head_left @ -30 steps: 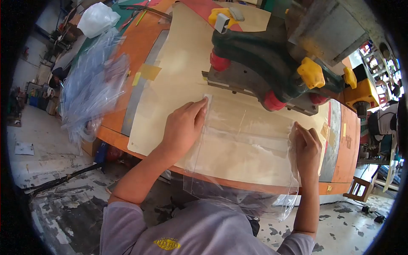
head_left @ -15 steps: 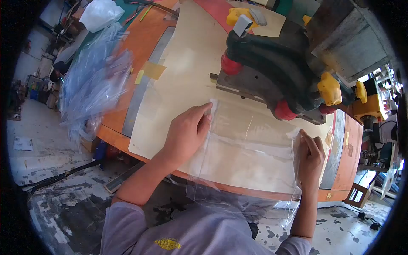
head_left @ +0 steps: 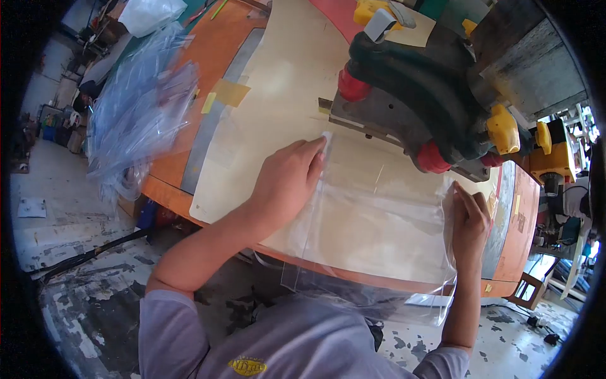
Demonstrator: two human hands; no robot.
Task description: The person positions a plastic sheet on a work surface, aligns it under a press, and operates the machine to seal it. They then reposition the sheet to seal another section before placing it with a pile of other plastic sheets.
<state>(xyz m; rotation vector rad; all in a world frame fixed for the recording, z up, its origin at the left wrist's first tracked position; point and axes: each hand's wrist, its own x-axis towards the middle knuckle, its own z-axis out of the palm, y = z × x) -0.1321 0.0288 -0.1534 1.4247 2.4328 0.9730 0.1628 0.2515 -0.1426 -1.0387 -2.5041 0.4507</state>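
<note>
Left grip (head_left: 287,180): grasping. Your thumb and fingertips pinch the clear plastic sheet (head_left: 382,230) at its upper left corner, with the rest of the hand to the left of the sheet's side edge.

Right grip (head_left: 470,218): grasping. Your thumb and fingertips pinch the same sheet near its upper right corner, lower in the frame than the left pinch; the palm lies outside the right edge.

Sheet position: between your two hands, center to lower center of the frame. Its body extends below both pinch points, over the cream board (head_left: 284,82) on the orange tabletop (head_left: 170,165). The lower part passes over the near tabletop edge and hangs in front of your grey shirt (head_left: 284,344). Creases and glare run across it; whether it is one layer or more, cannot tell.

Surroundings: a dark green machine arm (head_left: 404,72) with red knobs (head_left: 433,158) and a flat metal plate (head_left: 379,112) stands at upper right of center. The plate's near edge is just beyond the sheet's top edge. A pile of clear plastic (head_left: 139,120) lies at upper left, near a white plastic bag (head_left: 151,15). Yellow tape (head_left: 231,93) sits on the left margin of the board.
</note>
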